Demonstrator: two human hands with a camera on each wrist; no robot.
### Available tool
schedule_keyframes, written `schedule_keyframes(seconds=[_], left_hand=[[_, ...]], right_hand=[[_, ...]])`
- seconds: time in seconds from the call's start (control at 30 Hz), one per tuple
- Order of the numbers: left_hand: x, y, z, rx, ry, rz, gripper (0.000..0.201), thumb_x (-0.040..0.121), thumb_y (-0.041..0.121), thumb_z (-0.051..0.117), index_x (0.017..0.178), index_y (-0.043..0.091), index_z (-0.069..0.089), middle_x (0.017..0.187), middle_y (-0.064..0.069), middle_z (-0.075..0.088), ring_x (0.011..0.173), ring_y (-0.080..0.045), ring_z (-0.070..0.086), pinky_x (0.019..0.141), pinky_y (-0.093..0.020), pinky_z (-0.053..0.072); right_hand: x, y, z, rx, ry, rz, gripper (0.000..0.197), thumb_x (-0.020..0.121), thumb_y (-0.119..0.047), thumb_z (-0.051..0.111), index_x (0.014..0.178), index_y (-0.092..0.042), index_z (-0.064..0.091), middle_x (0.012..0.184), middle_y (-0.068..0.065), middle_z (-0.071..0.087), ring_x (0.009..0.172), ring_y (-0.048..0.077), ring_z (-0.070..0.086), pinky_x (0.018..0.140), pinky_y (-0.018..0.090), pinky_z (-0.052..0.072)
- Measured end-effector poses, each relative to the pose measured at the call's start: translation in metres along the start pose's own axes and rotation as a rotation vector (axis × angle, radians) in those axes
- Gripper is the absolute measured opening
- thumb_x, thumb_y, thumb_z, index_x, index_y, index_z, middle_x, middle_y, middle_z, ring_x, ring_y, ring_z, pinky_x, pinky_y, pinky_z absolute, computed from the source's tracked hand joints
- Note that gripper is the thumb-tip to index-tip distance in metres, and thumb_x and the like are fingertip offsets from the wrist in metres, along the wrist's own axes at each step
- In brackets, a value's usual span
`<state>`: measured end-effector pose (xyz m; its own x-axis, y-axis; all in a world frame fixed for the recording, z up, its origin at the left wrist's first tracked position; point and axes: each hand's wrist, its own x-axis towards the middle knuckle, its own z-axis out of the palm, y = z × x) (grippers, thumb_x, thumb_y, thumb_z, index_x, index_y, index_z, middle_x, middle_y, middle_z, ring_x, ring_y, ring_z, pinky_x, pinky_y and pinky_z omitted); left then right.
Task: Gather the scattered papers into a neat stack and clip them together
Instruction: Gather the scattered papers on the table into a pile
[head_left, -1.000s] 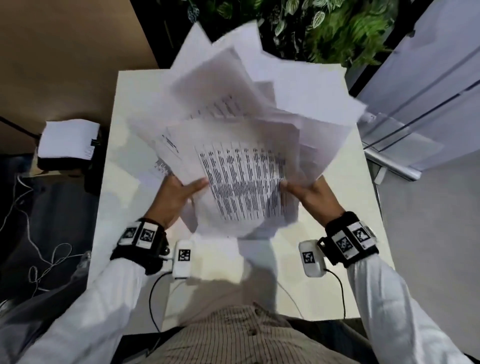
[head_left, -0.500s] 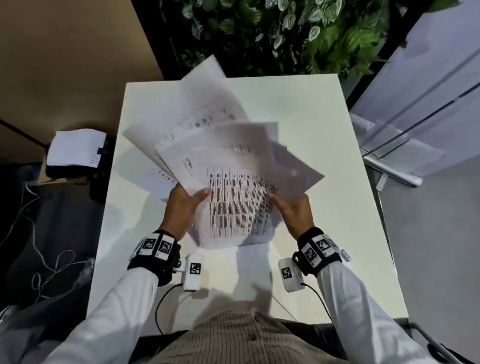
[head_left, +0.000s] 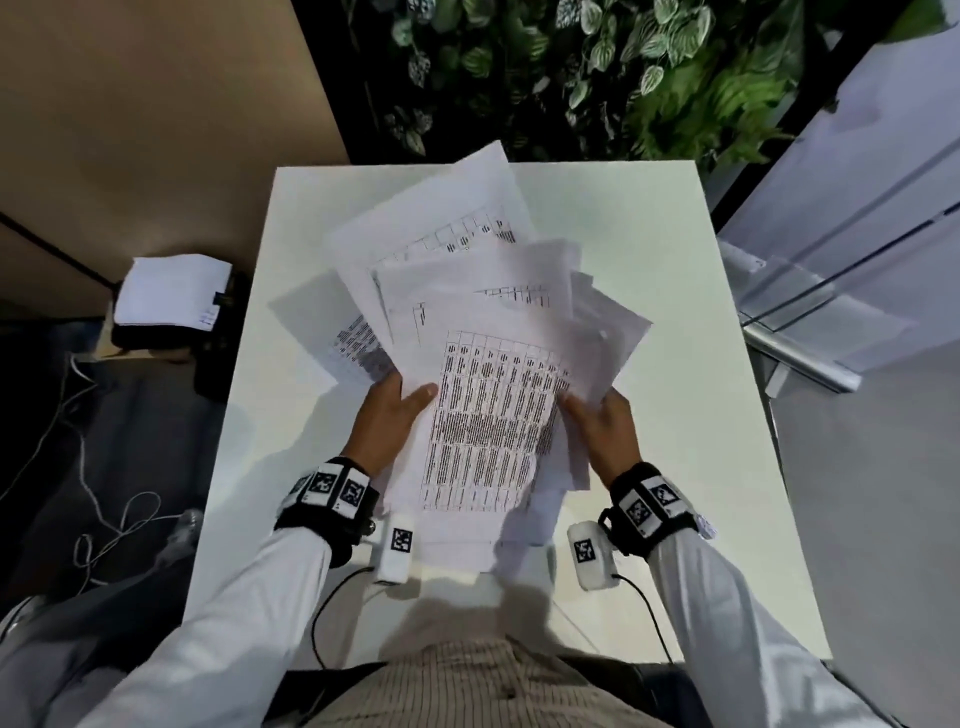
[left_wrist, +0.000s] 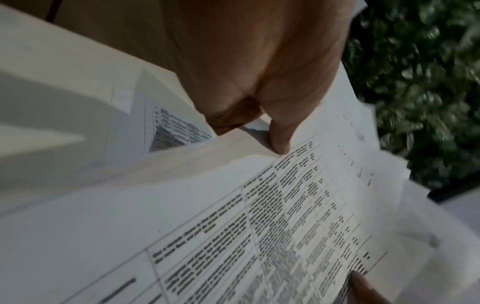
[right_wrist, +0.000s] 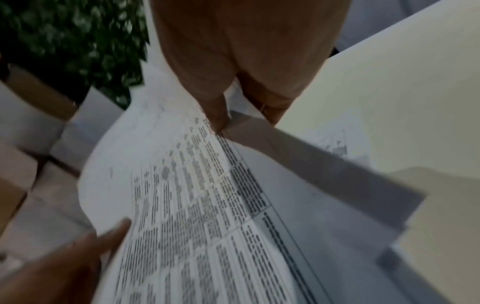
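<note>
Papers (head_left: 488, 415): fanned, uneven bundle held above the counter (head_left: 675, 291) middle, bare surface along its right and far edges. My left hand (head_left: 387, 421) pinches the bundle's left edge, thumb on top; my right hand (head_left: 605, 431) pinches its right edge. Printed tables, text unreadable.
</note>
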<state>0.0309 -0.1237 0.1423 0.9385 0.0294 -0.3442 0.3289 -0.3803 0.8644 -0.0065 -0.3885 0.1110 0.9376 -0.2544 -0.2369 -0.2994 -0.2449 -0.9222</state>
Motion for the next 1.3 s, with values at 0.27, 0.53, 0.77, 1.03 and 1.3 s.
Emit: schedule_keyframes(seconds=[0.27,0.53,0.77,1.03,1.3], left_hand=[[0.059,-0.067,0.027,0.17,-0.116,-0.247,0.046,0.091,0.024,0.065,0.131,0.005,0.053,0.132,-0.015,0.063,0.121,-0.033,0.061,0.103,-0.043,0.047],[0.152,-0.097,-0.082,0.792,-0.082,-0.225,0.083,0.094,0.036,0.061,0.157,0.005,0.016,0.163,-0.023,0.015,0.153,-0.032,0.014,0.122,-0.042,0.019],[0.15,-0.118,-0.047,1.093,-0.172,-0.133,0.087,0.094,0.064,0.035,0.158,0.011,0.012,0.164,-0.023,0.01,0.15,-0.04,0.02,0.115,-0.056,0.026],[0.108,-0.107,-0.026,0.78,0.054,0.053,0.041,0.09,0.042,0.052,0.112,0.009,0.065,0.112,-0.022,0.067,0.108,-0.041,0.061,0.086,-0.05,0.051],[0.119,-0.105,0.012,0.46,0.122,-0.356,0.062,0.079,0.045,0.076,0.115,-0.003,0.063,0.122,-0.025,0.062,0.121,-0.039,0.054,0.103,-0.034,0.034]], right_hand=[[0.043,0.04,0.019,-0.235,0.0,0.222,0.013,0.097,-0.017,0.059,0.107,-0.012,0.065,0.094,0.007,0.067,0.079,0.024,0.058,0.065,0.029,0.04],[0.062,0.095,0.009,-0.441,0.181,0.232,0.008,0.084,0.007,0.049,0.08,0.001,0.047,0.087,0.027,0.057,0.077,0.041,0.059,0.063,0.033,0.036],[0.053,0.086,0.027,-0.398,0.056,0.191,0.042,0.102,-0.009,0.044,0.141,0.007,0.046,0.149,0.026,0.046,0.138,0.041,0.046,0.114,0.045,0.039],[0.058,0.075,0.05,-0.202,0.048,0.191,0.037,0.1,-0.035,0.048,0.119,-0.005,0.059,0.106,0.015,0.064,0.087,0.028,0.06,0.071,0.032,0.045],[0.065,0.079,0.069,-0.385,0.009,0.301,0.034,0.094,-0.007,0.054,0.125,0.005,0.059,0.129,0.027,0.044,0.12,0.041,0.049,0.106,0.043,0.045]])
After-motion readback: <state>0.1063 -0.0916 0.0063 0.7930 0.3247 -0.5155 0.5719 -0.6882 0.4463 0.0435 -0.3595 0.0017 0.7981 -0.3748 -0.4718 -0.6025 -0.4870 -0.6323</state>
